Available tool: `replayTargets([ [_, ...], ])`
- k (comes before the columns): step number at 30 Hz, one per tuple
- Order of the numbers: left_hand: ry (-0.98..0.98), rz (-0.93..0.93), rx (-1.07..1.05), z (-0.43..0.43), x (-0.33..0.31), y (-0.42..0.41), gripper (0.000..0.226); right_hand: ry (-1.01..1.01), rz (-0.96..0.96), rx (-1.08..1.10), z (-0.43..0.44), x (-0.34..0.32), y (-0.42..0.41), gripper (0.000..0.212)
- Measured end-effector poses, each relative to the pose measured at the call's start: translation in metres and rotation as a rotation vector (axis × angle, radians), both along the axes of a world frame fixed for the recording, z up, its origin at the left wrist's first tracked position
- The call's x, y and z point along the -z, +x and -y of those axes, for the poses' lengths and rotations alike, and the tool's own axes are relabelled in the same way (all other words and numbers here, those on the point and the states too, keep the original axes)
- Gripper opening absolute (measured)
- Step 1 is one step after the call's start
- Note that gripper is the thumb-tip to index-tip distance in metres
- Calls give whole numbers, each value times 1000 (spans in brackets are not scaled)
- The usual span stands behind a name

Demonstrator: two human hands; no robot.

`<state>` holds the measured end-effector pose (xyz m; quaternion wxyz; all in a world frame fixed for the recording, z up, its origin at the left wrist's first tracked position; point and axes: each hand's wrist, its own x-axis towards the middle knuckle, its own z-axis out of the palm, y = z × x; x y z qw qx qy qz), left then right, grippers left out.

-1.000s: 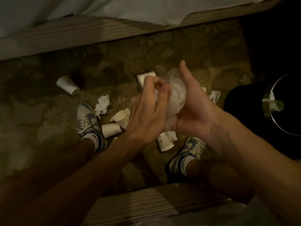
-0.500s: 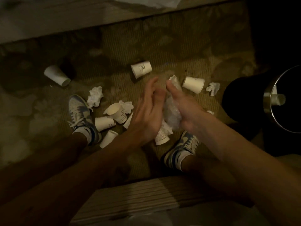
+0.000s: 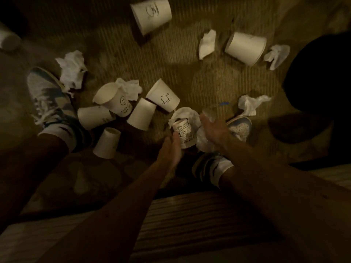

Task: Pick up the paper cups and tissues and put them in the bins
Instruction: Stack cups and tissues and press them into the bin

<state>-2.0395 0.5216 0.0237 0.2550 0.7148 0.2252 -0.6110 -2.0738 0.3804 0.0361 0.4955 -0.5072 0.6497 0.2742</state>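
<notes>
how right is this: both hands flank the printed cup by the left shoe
Wrong in one respect: the head view shows the printed cup by the right shoe, not the left shoe. The left hand and right hand do flank it.

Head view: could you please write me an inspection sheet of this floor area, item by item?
Surface: patterned carpet, dimly lit.
Job's things: about nine paper cups scattered on the carpet, and several crumpled tissues; one tissue lies on the printed cup.
Clutter: pale crumpled wad beside the printed cup, material unclear.
Hands: left hand has straight fingers, tips at the printed cup, contact unclear; right hand is over the wad, grip blurred.
Cables: nothing seen.
Surroundings: left shoe and right shoe; dark round shape at the right, too dark to identify; striped ledge along the bottom.
</notes>
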Motion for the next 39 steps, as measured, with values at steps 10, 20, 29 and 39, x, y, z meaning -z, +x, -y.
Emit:
replayTargets([
  [10,-63,45,-64,14,5,30,89,169,68,169,-19,19,2,47],
  [20,-252,253,-122,52,-59,41,93,64,237,14,14,-57,50,74],
  [29,-391,609,-41,155,-157,71,75,-239,503,161,97,-174,81,38],
  [39,-748,653,295,302,-238,9,59,-854,552,418,227,-243,-24,16],
])
